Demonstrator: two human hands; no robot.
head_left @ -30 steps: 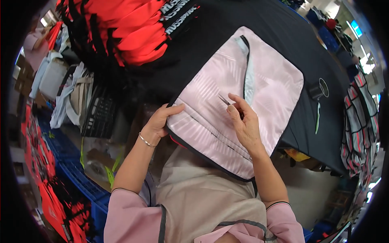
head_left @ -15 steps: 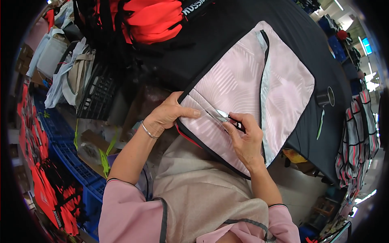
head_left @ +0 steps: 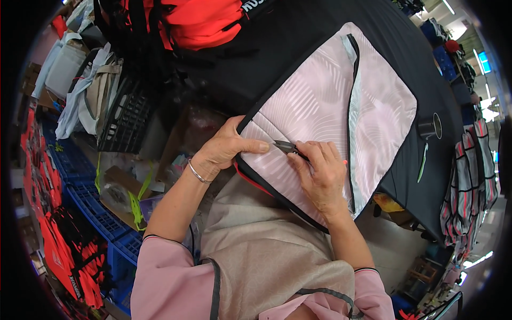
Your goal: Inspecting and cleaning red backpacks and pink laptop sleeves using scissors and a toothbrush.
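A pale pink patterned fabric panel [head_left: 309, 101] with black bound edges lies tilted across the black-covered table and over my lap. A dark zip [head_left: 352, 96] with a silvery strip runs across it. My left hand [head_left: 229, 144] grips the panel's left corner, thumb on top and fingers underneath out of sight. In my right hand [head_left: 322, 170] are small thread snips [head_left: 285, 145], their dark blades pointing left at a seam near my left thumb. The handles are mostly hidden by my fingers.
Bright red fabric pieces [head_left: 197, 24] lie piled at the table's far left. A dark metal cup [head_left: 431, 126] and a thin green-handled tool [head_left: 423, 162] rest on the right side. Left of me stand a black crate [head_left: 125, 120] and blue crates [head_left: 96, 208]; striped bags [head_left: 464, 186] hang at right.
The snips have turned in my right hand, and their blades now look dark and closer together. My right fingers have curled further over the handles. My left hand keeps its hold on the panel.
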